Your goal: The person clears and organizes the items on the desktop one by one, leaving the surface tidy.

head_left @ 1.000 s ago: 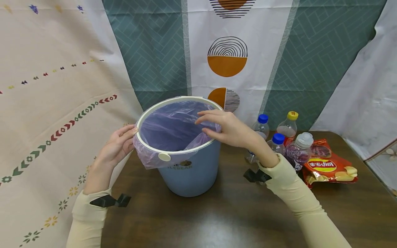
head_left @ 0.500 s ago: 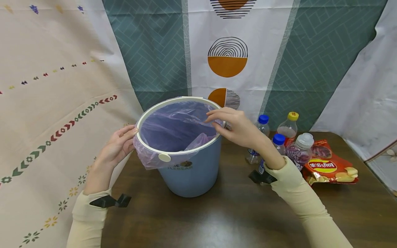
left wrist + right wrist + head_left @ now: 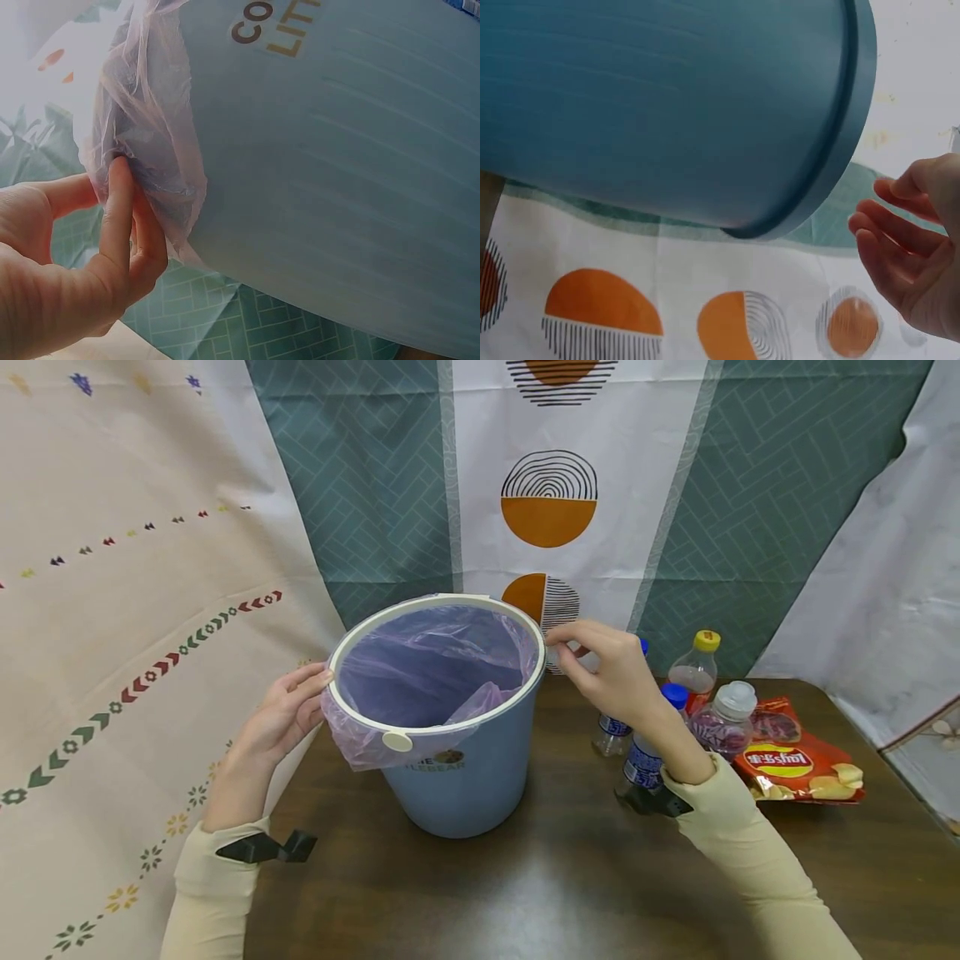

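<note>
A blue bucket-shaped trash bin (image 3: 468, 793) with a cream rim stands on the table. A thin translucent pink-purple garbage bag (image 3: 442, 652) lines it, folded outside over the left and front rim. My left hand (image 3: 277, 714) pinches the bag at the left rim; in the left wrist view its fingertips press the bag's crumpled fold (image 3: 161, 97). My right hand (image 3: 611, 664) is just outside the right rim, fingers bent loosely with nothing between them. In the right wrist view that hand (image 3: 915, 247) is beside the bin's bare outer edge (image 3: 859, 90), where no bag hangs outside.
To the right are two blue-capped bottles, the nearer bottle (image 3: 643, 767) partly behind my right forearm. A yellow-capped bottle (image 3: 695, 672), a white-capped bottle (image 3: 726, 727) and a red chip bag (image 3: 798, 756) stand or lie farther right. Patterned cloth (image 3: 375, 485) hangs behind the table (image 3: 450, 902).
My right hand has moved right, from over the bin's opening to outside the right rim. The bag's edge there now lies inside the rim. My left hand and the bin have stayed put.
</note>
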`<state>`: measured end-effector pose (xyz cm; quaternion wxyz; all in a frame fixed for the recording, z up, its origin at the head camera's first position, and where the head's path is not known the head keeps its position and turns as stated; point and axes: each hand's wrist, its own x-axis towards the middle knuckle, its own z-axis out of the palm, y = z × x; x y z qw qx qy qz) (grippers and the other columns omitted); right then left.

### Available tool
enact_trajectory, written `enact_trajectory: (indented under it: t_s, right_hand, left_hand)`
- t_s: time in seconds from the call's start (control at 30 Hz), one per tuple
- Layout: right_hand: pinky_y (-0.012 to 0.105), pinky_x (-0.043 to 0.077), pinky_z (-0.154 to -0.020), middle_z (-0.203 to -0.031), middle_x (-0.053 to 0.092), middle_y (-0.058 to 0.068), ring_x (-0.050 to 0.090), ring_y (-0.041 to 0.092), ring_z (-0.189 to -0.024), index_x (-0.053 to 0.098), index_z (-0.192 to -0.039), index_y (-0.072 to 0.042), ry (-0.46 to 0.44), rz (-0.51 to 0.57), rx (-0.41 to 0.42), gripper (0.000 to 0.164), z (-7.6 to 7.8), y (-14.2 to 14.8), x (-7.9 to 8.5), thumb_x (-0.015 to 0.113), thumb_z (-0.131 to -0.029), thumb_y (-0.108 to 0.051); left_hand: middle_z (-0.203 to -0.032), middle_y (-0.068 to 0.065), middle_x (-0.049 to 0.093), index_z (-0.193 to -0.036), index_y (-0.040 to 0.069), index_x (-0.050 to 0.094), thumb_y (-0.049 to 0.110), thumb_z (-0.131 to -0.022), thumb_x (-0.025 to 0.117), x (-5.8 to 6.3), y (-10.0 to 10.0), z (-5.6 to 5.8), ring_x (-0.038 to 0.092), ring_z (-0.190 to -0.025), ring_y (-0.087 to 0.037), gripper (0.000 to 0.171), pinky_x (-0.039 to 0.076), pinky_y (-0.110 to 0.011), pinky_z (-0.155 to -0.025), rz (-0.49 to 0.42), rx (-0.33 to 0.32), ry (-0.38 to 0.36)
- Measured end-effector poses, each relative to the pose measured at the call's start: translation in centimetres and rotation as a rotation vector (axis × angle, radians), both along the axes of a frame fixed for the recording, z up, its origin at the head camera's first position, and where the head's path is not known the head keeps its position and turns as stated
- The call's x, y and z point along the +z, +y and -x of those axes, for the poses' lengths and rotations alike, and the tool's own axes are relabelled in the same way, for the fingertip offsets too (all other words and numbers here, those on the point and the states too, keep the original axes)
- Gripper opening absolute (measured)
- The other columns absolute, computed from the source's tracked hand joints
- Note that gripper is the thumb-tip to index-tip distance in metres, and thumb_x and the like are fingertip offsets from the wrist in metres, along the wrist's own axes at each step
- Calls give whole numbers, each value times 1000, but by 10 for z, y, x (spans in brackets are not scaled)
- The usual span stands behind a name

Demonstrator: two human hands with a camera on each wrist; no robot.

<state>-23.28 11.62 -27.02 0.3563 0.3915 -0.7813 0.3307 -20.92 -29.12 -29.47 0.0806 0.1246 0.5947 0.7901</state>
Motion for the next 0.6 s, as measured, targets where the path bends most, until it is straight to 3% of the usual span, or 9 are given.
enact_trajectory:
  t_s: [0.13, 0.37, 0.6]
  right_hand:
    - [17, 52, -71, -95, 68, 6, 62, 14, -84, 67, -95, -6, -1, 29, -48, 14, 1, 8, -6, 59, -85, -1]
    - [32, 53, -72, -95, 69, 6, 61, 16, -84, 68, -93, -7, -25, 61, -157, 14, -1, 22, -14, 57, -85, -2]
    - [42, 49, -83, -105, 66, 9, 57, 24, -102, 67, -96, -8, -86, 22, -260, 13, -4, 37, -18, 58, -86, -7]
  left_hand:
    - [-92, -1, 65, -112, 5, 50, 6, -95, 43, 0, 0, 0, 66, -78, -9, 18, 55, -17, -68, -23, 3, -9]
    - [-91, -1, 65, -112, 5, 50, 5, -95, 43, -1, 0, 0, 66, -77, -9, 18, 55, -17, -67, -23, -3, -12]
    - [-93, -1, 64, -112, 4, 50, 5, -96, 42, -2, -1, 1, 66, -80, -8, 18, 55, -16, -68, -44, -28, 15]
